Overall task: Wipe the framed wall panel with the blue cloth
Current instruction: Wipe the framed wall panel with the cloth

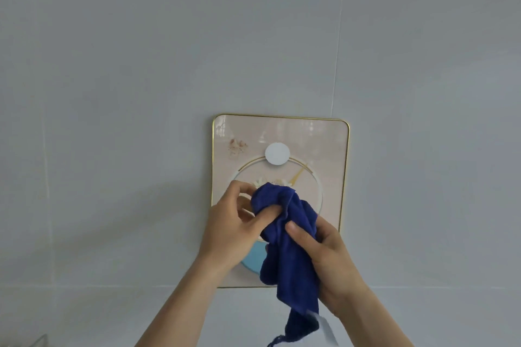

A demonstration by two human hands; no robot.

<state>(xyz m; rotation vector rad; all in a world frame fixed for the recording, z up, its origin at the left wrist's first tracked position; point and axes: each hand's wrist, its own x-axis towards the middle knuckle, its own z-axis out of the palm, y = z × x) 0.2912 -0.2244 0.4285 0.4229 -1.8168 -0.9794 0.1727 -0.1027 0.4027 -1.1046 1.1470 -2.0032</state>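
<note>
A framed wall panel [324, 149] with a thin gold rim, pale pink face, gold ring and white disc hangs on the wall just right of centre. In front of its lower half both hands hold a dark blue cloth [290, 262], bunched and hanging down with a white label at its bottom end. My left hand [234, 222] pinches the cloth's upper bunch with thumb and fingers. My right hand [324, 251] grips the cloth's middle from the right. The hands and cloth hide the panel's lower centre.
The surrounding wall [141, 93] is plain pale grey tile with faint vertical seams. A small glassy object [39, 341] shows at the bottom left corner.
</note>
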